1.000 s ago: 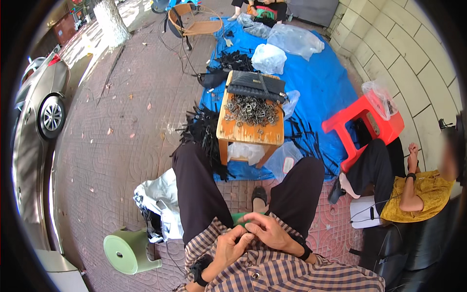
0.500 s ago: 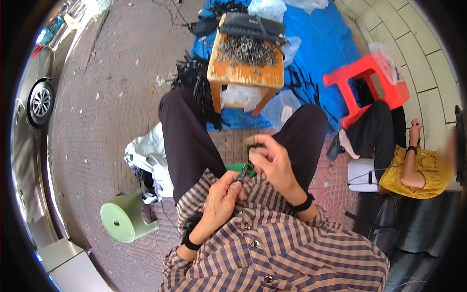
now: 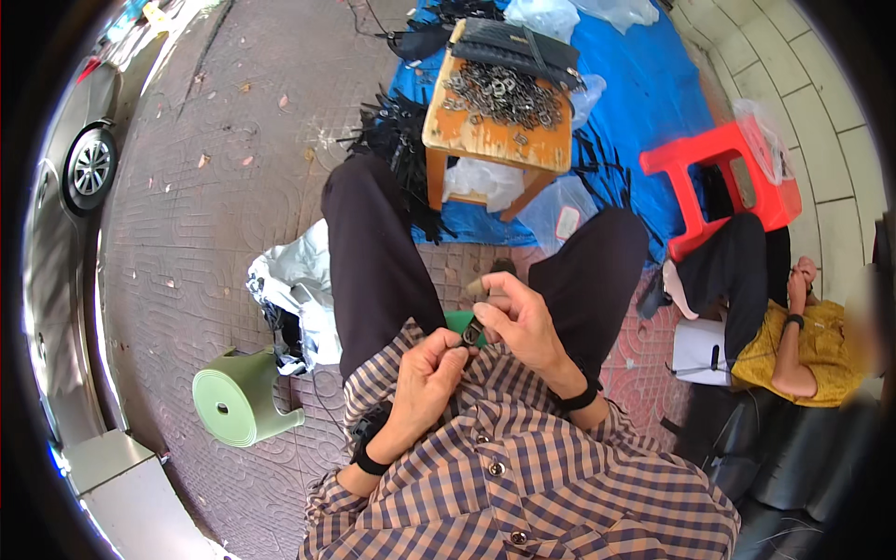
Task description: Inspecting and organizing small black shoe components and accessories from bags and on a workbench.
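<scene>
In front of my lap, my left hand [image 3: 427,375] pinches a short black strap between thumb and forefinger; most of the strap is hidden by the fingers. A small dark metal buckle [image 3: 472,332] shows at the strap's end, between both hands. My right hand [image 3: 525,327] is closed with its thumb and fingers at the buckle, and a tan cover [image 3: 477,286] sits on one fingertip. Just behind the hands is a green object [image 3: 458,320], partly hidden. Ahead, a wooden stool [image 3: 446,138] carries a heap of small metal fittings [image 3: 504,91] and a black bag [image 3: 518,51].
Bundles of black straps [image 3: 397,140] lie beside the stool on a blue sheet [image 3: 644,70]. A red plastic stool [image 3: 686,187] and a seated person in a yellow top [image 3: 821,350] are at right. At left are a green roll [image 3: 224,411], a white bag [image 3: 299,308] and a parked car [image 3: 51,271].
My hands have come closer together at the buckle, and less of the strap shows between them. The view has shifted slightly, so the surroundings sit further right and lower.
</scene>
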Demonstrator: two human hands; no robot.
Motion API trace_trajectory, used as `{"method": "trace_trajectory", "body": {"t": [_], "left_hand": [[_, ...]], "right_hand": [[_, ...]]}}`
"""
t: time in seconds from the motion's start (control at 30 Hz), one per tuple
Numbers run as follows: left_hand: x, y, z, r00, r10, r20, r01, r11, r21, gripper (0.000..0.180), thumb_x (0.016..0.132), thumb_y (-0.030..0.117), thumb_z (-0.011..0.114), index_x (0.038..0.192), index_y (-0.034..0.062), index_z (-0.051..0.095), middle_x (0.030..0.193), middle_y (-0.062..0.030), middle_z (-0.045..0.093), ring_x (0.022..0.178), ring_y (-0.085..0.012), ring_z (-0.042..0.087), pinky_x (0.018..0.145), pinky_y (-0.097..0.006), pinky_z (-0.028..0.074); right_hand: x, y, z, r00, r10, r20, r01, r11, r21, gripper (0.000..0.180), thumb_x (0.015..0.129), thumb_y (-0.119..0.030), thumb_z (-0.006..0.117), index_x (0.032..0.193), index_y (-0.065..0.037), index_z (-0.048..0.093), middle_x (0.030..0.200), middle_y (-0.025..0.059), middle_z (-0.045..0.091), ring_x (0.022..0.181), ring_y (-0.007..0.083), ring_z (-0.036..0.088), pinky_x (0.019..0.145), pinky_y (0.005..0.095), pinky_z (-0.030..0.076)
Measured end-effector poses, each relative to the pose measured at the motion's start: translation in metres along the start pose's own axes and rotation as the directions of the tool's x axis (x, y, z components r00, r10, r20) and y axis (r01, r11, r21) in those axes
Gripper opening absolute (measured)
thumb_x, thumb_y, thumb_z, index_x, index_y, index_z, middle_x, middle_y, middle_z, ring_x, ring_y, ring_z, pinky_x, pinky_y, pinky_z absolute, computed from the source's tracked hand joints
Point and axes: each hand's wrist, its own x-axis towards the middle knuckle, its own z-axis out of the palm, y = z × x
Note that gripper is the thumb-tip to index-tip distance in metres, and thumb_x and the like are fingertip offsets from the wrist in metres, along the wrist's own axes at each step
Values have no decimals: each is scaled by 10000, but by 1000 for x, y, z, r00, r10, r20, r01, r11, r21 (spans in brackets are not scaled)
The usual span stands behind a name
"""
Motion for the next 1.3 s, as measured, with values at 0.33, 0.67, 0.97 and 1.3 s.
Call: {"method": "trace_trajectory", "body": {"t": [0.33, 0.67, 0.97, 1.3], "left_hand": [[23, 32, -26, 964, -232, 131, 209, 963, 169, 159, 925, 94, 482, 940, 26, 625, 638, 15, 560, 551, -39, 484, 508, -188, 376], [217, 71, -164, 961, 21, -275, 18, 990, 139, 219, 891, 80, 453, 1014, 33, 628, 718, 8, 591, 586, -66, 524, 537, -192, 414], [402, -1, -166, 959, 9, -285, 42, 984, 172, 428, 850, 124, 548, 1254, -11, 520, 936, -100, 647, 792, -169, 636, 663, -274, 500], [180, -77, -205, 823, 284, -491, -127, 936, 328, 219, 861, 46, 532, 1058, -5, 613, 933, -100, 660, 846, -182, 639, 786, -298, 500]], "right_hand": [[-5, -1, -11, 1000, 27, -15, -26, 998, 58, 367, 961, -207, 546, 1235, 31, 485, 797, 65, 601, 620, 90, 531, 582, 220, 448], [0, 32, -15, 954, 293, -69, -279, 947, 162, 276, 910, -62, 540, 1158, 59, 533, 774, 85, 625, 596, 83, 546, 565, 218, 457], [28, 26, -14, 873, 472, -124, -455, 879, 146, 238, 905, -62, 572, 1114, 52, 559, 786, 85, 634, 614, 80, 555, 593, 212, 461], [65, -24, 18, 910, 414, 20, -404, 875, 267, 45, 858, -3, 534, 868, 40, 542, 606, 107, 547, 453, 116, 477, 510, 294, 485]]}}
